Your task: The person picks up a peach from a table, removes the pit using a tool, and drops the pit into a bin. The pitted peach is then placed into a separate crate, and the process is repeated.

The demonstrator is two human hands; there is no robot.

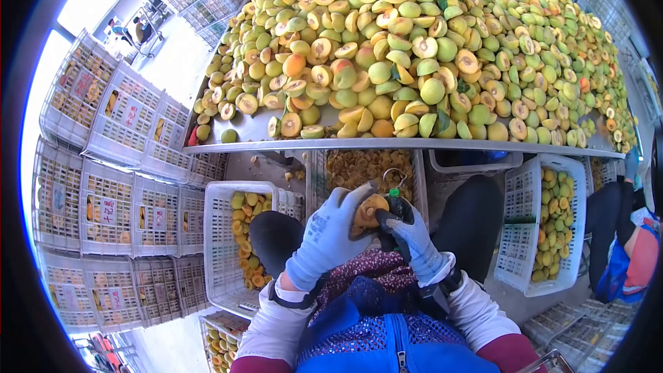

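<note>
My left hand (330, 229), in a pale grey-blue work glove, is closed around a peach half (370, 211) with its brownish cut side showing. Close beside it, my gloved right hand (416, 240) grips a pitting knife (394, 193) with a black handle, a green collar and a curved wire loop pointing away from me. Both hands are nearly together over my lap. Below and beyond them a crate (418, 178) holds brownish pits and scraps. A large heap of halved peaches (414, 48) covers the metal table (387, 144) ahead.
A white crate (219, 235) of peach halves stands by my left knee, another crate (514, 235) by my right. Stacked filled crates (110, 166) line the left side. At the far right sits another person (635, 255). The table's metal edge runs just beyond my hands.
</note>
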